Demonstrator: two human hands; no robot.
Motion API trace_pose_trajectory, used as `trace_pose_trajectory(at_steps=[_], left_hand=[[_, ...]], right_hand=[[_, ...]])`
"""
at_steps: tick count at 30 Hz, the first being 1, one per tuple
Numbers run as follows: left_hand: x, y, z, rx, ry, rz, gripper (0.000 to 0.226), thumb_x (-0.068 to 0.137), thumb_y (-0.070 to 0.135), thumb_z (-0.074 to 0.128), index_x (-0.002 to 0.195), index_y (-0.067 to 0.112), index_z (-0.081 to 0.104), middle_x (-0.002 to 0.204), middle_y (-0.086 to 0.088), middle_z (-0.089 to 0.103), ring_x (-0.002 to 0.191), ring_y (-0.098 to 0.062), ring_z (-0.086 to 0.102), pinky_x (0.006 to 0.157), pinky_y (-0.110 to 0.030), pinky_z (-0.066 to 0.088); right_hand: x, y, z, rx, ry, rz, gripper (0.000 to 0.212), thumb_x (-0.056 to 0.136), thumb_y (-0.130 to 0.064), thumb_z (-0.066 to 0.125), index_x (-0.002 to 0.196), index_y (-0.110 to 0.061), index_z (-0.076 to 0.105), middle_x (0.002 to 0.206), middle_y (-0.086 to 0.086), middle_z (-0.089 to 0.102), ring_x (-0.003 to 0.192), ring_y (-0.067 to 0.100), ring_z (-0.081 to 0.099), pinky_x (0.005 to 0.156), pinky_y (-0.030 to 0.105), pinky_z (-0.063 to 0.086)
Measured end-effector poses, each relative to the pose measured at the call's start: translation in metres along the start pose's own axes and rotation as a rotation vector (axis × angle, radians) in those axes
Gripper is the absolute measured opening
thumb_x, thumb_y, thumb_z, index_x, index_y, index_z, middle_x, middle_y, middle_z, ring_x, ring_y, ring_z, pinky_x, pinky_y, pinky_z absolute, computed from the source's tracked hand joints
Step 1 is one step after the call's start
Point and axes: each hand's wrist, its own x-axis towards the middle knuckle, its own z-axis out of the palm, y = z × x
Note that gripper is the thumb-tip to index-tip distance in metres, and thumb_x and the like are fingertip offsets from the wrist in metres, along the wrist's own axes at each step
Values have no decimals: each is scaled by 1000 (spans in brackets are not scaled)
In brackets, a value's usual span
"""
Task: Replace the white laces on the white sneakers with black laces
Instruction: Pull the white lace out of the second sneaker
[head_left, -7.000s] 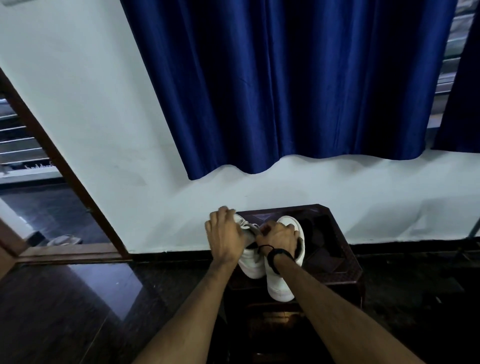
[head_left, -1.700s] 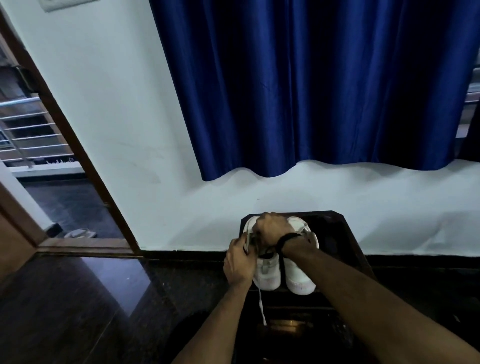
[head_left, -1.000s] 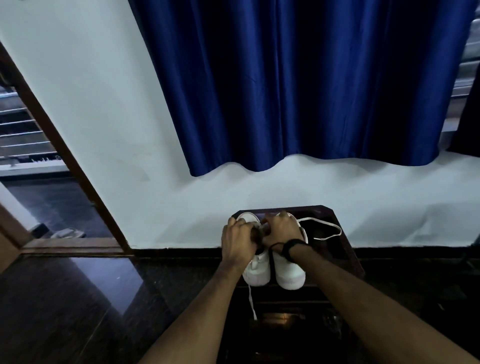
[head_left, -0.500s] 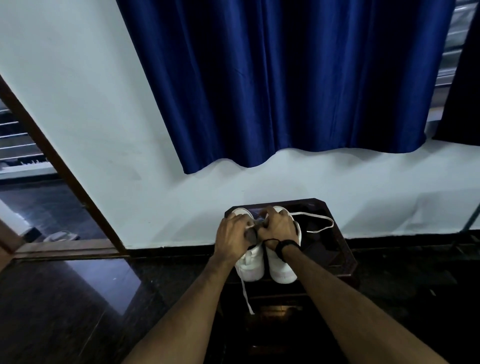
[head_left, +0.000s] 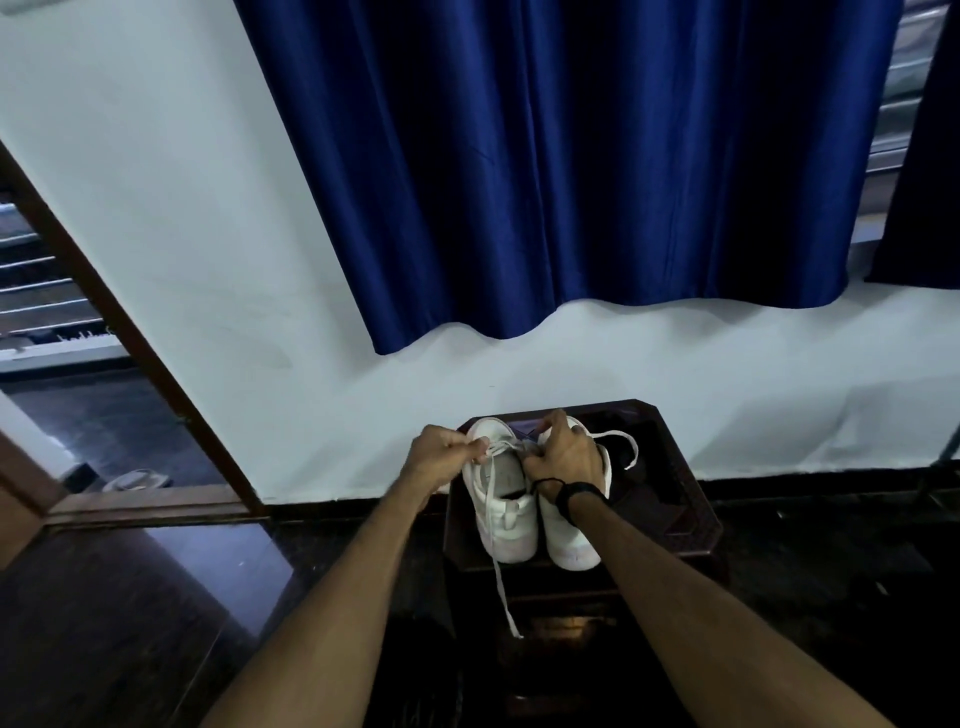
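Two white sneakers stand side by side on a dark wooden stool (head_left: 670, 514), toes toward me. My left hand (head_left: 441, 460) sits just left of the left sneaker (head_left: 506, 525) and pinches its white lace (head_left: 501, 582), which runs across the eyelets and hangs down over the stool's front edge. My right hand (head_left: 569, 457) rests on top of the right sneaker (head_left: 569, 545), fingers closed at its tongue. A second loose white lace (head_left: 626, 447) loops on the stool behind that hand. No black laces show.
The stool stands against a white wall (head_left: 208, 260) under a dark blue curtain (head_left: 571, 182). An open doorway with a brown wooden frame (head_left: 130, 332) is at the left, with a sandal (head_left: 130, 479) on the floor beyond it. The dark floor (head_left: 130, 623) is glossy.
My left hand has drawn away to the left of the left sneaker, pulling its white lace out sideways. The right hand stays on the right sneaker.
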Motion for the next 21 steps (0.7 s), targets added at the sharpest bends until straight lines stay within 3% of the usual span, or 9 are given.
trace_pose_trajectory(at_steps=[2,5,6,8,9,11,14,17,21], left_hand=[[-3,-1,-8,-156,-6,64,20,89,21,69,77,6,75,70,3,73,66,3,59,69,-18,43],[6,-7,-23,-563,412,-78,22,89,23,67,70,13,70,75,3,68,78,-17,53,67,-28,39],[8,-12,-25,-561,501,-191,19,88,24,66,74,13,70,84,-2,70,84,-22,56,70,-28,40],[5,-25,-21,-130,560,-388,28,88,29,62,102,7,69,115,-14,65,104,-33,58,81,-33,45],[3,-32,-15,103,567,-351,39,87,31,61,118,7,64,126,-16,59,115,-36,53,89,-38,45],[1,-35,-1,346,583,22,44,87,25,61,129,12,58,131,-10,56,120,-33,49,97,-42,43],[5,-23,24,639,262,563,39,84,19,59,123,21,64,123,0,64,110,-27,53,91,-36,46],[7,-18,42,944,-2,699,42,75,24,51,113,26,69,114,3,70,105,-26,56,85,-33,45],[-1,-17,51,956,174,667,27,79,18,55,98,18,75,98,-5,73,97,-29,64,80,-34,47]], right_hand=[[0,-1,1,-6,1,2,35,74,-36,64,103,-23,52,95,11,63,93,32,60,78,37,45],[1,1,3,-3,14,-11,34,74,-35,63,103,-23,51,94,11,64,93,33,60,78,38,48],[1,1,4,-1,17,-14,33,74,-35,63,103,-23,52,94,10,65,93,32,60,77,38,47],[2,1,4,4,20,-23,33,74,-34,63,103,-23,51,93,9,66,94,32,60,78,37,46],[2,1,5,8,19,-28,33,74,-34,63,103,-23,51,93,9,66,95,32,60,78,37,46],[3,2,6,11,21,-35,32,74,-34,63,102,-22,51,93,9,66,94,31,60,78,37,46],[3,3,6,-14,26,-42,33,74,-34,63,102,-22,52,91,8,66,94,31,60,79,38,47],[4,3,7,-25,35,-41,35,72,-32,61,104,-22,52,89,10,67,91,34,61,76,39,46],[4,4,10,-32,49,-58,33,73,-34,60,103,-22,51,88,11,67,89,34,61,76,40,46]])
